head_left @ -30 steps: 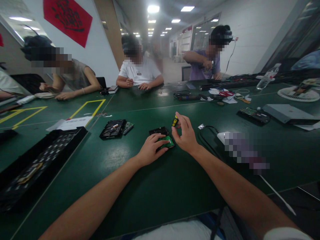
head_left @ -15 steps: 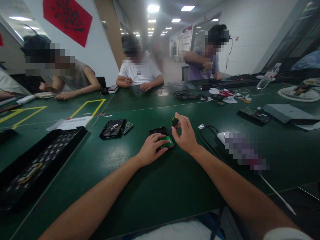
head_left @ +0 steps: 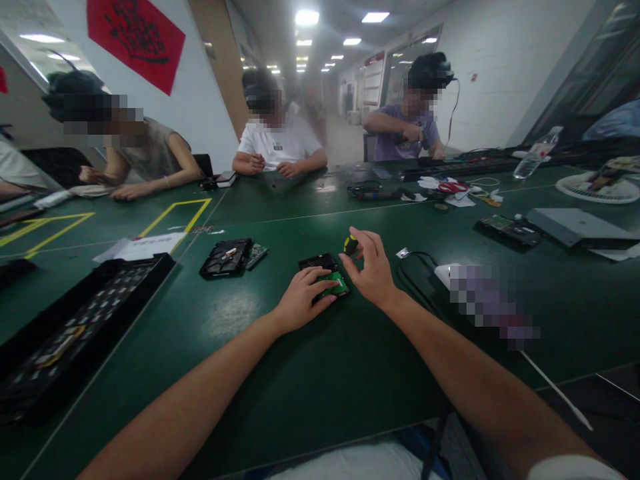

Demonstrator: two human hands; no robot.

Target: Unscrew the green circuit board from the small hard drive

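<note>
A black hard drive point(head_left: 319, 261) with a green circuit board point(head_left: 341, 288) lies on the green table in front of me. My left hand point(head_left: 306, 293) rests over its left side, fingers across the top and thumb at the near edge, holding it against the table. Part of the drive is hidden under these fingers. Just right of the drive, my right hand point(head_left: 373, 270) is raised, its thumb and fingers closed around the yellow-and-black handle of a screwdriver point(head_left: 350, 245). The screwdriver's shaft and tip cannot be made out.
To the left lie another opened drive point(head_left: 226, 258), a small circuit board point(head_left: 257, 256) and a long black tray point(head_left: 90, 327). On the right are a cable point(head_left: 417, 267), a drive point(head_left: 509, 231), a grey metal case point(head_left: 583, 228) and a bottle point(head_left: 537, 155). Several people sit across the table.
My right hand has shifted slightly, and the screwdriver handle in its fingers is turned a little, with more yellow showing. My left hand and the drive stay where they were.
</note>
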